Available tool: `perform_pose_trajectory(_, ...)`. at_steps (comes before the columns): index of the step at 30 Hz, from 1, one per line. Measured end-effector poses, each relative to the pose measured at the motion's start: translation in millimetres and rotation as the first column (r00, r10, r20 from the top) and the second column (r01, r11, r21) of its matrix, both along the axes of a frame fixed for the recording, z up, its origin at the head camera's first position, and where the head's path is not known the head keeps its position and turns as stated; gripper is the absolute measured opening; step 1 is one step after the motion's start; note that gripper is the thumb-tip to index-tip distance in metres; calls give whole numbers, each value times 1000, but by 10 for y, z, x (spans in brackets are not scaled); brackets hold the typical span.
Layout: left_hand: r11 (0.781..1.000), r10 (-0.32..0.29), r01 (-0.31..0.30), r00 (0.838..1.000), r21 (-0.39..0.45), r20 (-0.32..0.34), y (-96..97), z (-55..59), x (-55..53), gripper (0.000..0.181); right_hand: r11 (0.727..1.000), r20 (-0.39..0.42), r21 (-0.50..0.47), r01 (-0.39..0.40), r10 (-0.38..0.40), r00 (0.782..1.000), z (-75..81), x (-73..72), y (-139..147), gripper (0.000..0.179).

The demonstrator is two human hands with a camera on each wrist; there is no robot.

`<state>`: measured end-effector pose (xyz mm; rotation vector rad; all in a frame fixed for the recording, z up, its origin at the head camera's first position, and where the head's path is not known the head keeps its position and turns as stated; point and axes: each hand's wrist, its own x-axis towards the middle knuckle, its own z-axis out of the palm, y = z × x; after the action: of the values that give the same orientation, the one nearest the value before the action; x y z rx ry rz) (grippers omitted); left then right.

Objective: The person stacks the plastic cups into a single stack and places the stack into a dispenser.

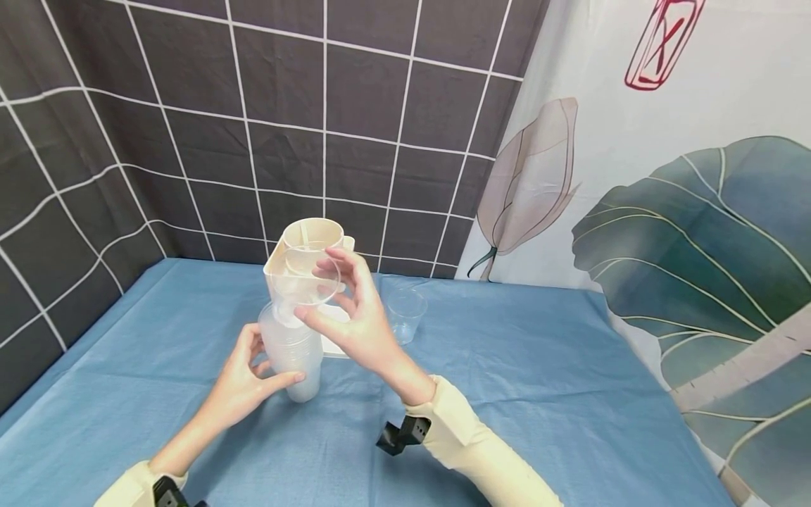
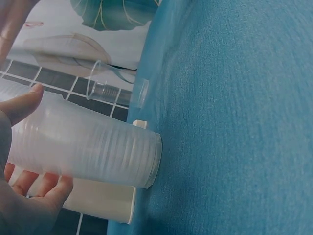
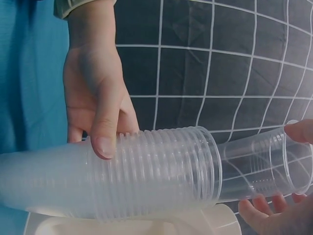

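A tall stack of clear plastic cups (image 1: 293,355) stands nearly upright, its bottom close over the blue cloth. My left hand (image 1: 243,384) grips its side, thumb across the front and fingers behind. In the right wrist view, that left hand (image 3: 100,93) is around the nested rims. Above the stack my right hand (image 1: 355,317) holds a single plastic cup (image 3: 254,164) by its rim, between thumb and fingers. That cup's lower end still sits inside the top of the stack (image 3: 161,171). Another clear cup (image 1: 407,317) stands alone on the cloth to the right.
A cream plastic holder (image 1: 313,231) with a round opening stands behind the stack, with a flat white piece (image 1: 334,349) at its foot. Blue cloth (image 1: 507,366) covers the table. A dark gridded curtain (image 1: 361,91) and a leaf-printed one (image 1: 538,176) hang behind.
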<state>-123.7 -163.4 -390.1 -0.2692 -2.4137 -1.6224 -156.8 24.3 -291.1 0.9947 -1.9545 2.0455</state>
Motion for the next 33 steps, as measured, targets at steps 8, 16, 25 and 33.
perform_pose_trajectory(8,1000,-7,7,1000,9,1,-6,-3,1,71,999,4,43,-18,18,1000,-48,-20,-14,68)
perform_pose_trajectory(16,1000,-7,7,1000,8,7,-10,-4,-1,72,995,-3,97,-10,10,1000,-98,-56,-28,69)
perform_pose_trajectory(25,1000,-5,5,1000,4,14,-8,-2,-5,71,986,19,163,-12,9,1000,-142,-73,-32,67)
perform_pose_trajectory(33,1000,-8,7,1000,4,19,-12,-4,-2,72,981,39,196,-18,10,999,-161,-66,-41,67)
